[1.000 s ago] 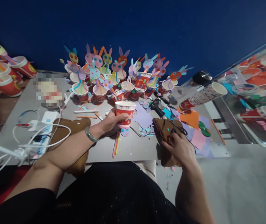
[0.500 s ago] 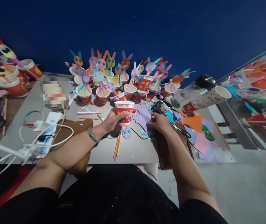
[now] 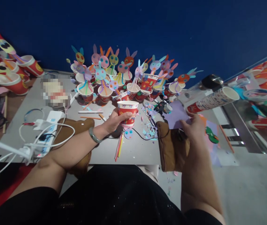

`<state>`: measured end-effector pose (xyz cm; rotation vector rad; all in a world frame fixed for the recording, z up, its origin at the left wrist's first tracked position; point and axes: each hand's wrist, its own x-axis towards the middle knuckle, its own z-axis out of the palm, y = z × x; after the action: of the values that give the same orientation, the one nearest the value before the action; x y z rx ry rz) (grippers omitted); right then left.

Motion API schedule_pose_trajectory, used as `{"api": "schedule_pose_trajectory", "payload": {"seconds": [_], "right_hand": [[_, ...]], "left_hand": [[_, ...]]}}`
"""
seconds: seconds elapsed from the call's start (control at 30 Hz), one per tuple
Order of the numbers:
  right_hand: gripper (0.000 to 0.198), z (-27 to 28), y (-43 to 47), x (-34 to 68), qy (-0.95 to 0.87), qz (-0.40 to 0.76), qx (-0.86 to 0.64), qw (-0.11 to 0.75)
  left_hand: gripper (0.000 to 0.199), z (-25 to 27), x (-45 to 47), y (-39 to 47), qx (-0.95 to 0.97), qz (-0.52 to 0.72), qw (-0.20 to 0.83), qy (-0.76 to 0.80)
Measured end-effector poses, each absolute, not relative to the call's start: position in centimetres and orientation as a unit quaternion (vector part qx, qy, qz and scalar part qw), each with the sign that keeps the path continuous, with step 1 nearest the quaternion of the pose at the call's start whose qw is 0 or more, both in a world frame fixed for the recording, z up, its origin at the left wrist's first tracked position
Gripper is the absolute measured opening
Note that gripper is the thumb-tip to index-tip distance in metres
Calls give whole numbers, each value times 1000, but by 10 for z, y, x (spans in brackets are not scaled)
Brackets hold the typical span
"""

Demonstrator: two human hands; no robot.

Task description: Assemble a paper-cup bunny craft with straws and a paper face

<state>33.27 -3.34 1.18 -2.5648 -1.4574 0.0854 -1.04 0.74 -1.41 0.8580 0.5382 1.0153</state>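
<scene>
Power strip: white, with plugs and looped cables [image 3: 49, 132], near the left edge of the table [image 3: 145, 156], as before.
Left hand: fingers and thumb [image 3: 113, 122] clamped around the cup's left side, the same grip as half a second ago.
Red paper cup: upright, rim up [image 3: 128, 114], held well in from the near edge, about midway between the left and right edges; hardly shifted.
Blue paper face: just below the cup [image 3: 128, 134]; whether it is attached cannot be told.
Paper scraps: now uncovered [image 3: 150, 132] where the purple sheet lay beside the cup.
Purple sheet: moved rightward [image 3: 176, 115], now near the cup stack [image 3: 212, 100] toward the right edge.
Right hand: thumb and fingers [image 3: 193, 126] pinched together on the sheet's lower right side; shifted right along with it.
</scene>
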Motion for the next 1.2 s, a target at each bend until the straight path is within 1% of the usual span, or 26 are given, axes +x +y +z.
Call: {"api": "schedule_pose_trajectory", "payload": {"seconds": [0.1, 0.17, 0.2, 0.27, 0.33, 0.43, 0.67, 0.83, 0.97, 1.03, 1.1, 1.2], "right_hand": [[60, 7, -39, 327, -492, -36, -866, 81], [55, 1, -40, 313, -543, -86, -832, 73], [50, -2, -39, 305, -574, -86, -812, 66], [41, -10, -34, 287, -637, -29, -770, 23], [36, -17, -26, 271, -673, 32, -738, -43], [31, -23, -14, 254, -681, 53, -725, -86], [41, -18, -3, 238, -674, 48, -726, -128], [34, -5, -8, 237, -672, 40, -719, -172], [33, 18, -20, 244, -676, 51, -707, -200], [34, 27, -22, 247, -671, 41, -713, -200], [37, 31, -18, 248, -657, 5, -730, -187], [38, 23, 2, 246, -647, -43, -742, -170]], "left_hand": [[45, -15, -10, 8, 398, 471, 750, 239], [46, -15, -10, 7, 399, 470, 750, 239], [46, -15, -10, 7, 399, 469, 750, 242], [46, -14, -10, 7, 395, 469, 750, 248], [47, -13, -10, 7, 393, 472, 749, 249], [47, -12, -10, 9, 398, 478, 744, 243], [45, -14, -10, 12, 410, 486, 734, 239], [45, -15, -10, 12, 401, 494, 736, 231], [45, -13, -10, 11, 393, 489, 743, 232], [43, -11, -10, 10, 391, 489, 746, 229], [41, -11, -10, 10, 390, 487, 747, 229], [43, -12, -10, 10, 389, 487, 748, 228]]}}
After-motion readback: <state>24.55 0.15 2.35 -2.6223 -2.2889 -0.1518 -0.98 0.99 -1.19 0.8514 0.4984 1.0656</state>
